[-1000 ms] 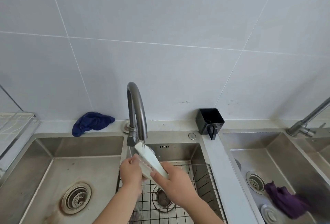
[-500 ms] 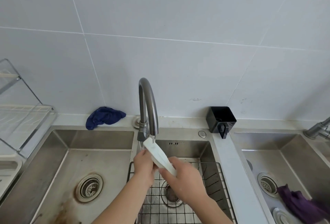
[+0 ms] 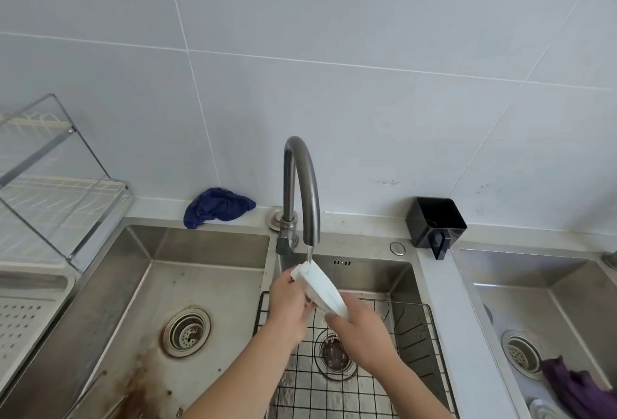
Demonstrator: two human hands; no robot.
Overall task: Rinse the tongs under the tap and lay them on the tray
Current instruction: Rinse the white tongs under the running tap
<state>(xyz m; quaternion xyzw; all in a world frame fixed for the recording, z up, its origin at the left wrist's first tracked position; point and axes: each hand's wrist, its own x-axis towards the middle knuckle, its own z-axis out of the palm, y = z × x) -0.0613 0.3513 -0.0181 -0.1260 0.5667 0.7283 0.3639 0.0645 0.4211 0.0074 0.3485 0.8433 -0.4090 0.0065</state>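
Note:
White tongs (image 3: 322,286) tilt up under the curved steel tap (image 3: 302,191), and a thin stream of water falls on their upper end. My right hand (image 3: 360,330) grips their lower end. My left hand (image 3: 288,300) holds their upper part from the left side. Both hands are above the black wire rack (image 3: 404,345) in the middle sink (image 3: 374,278). A perforated tray (image 3: 30,305) lies at the far left, under a wire dish rack (image 3: 56,191).
A stained left sink (image 3: 173,288) with a round drain lies beside the middle one. A blue cloth (image 3: 217,206) sits on the ledge behind it. A black holder (image 3: 434,223) stands right of the tap. The right sink (image 3: 567,288) holds a purple cloth (image 3: 574,385).
The view has swung left, bringing the dish rack and tray into sight. Both hands stay on the tongs under the tap, with the tongs' upper end now in the water stream.

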